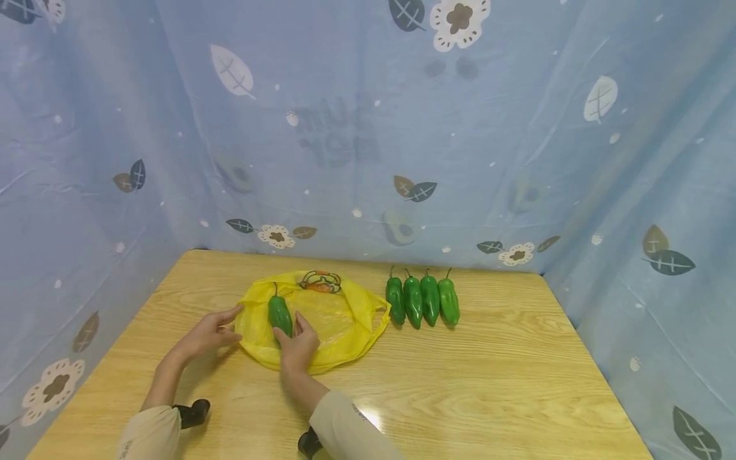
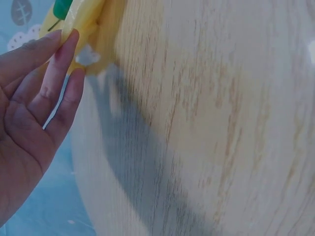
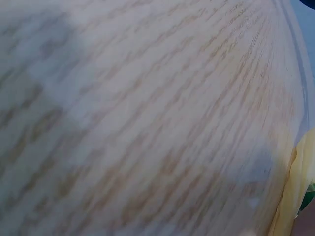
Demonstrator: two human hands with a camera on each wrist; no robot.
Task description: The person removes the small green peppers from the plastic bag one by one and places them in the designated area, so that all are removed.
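A yellow plastic bag lies spread on the table, its mouth loosely open. My left hand is at the bag's left edge; in the left wrist view its thumb and finger pinch the yellow plastic. A long green pepper is over the left part of the bag, its stem pointing away from me. My right hand grips this pepper by its near end, between thumb and fingers. In the right wrist view only a strip of the bag shows, at the right edge.
Several green peppers lie side by side just right of the bag, stems toward the back. The wooden table meets a blue patterned curtain at the back and sides. A dark wrist device sits by my left sleeve.
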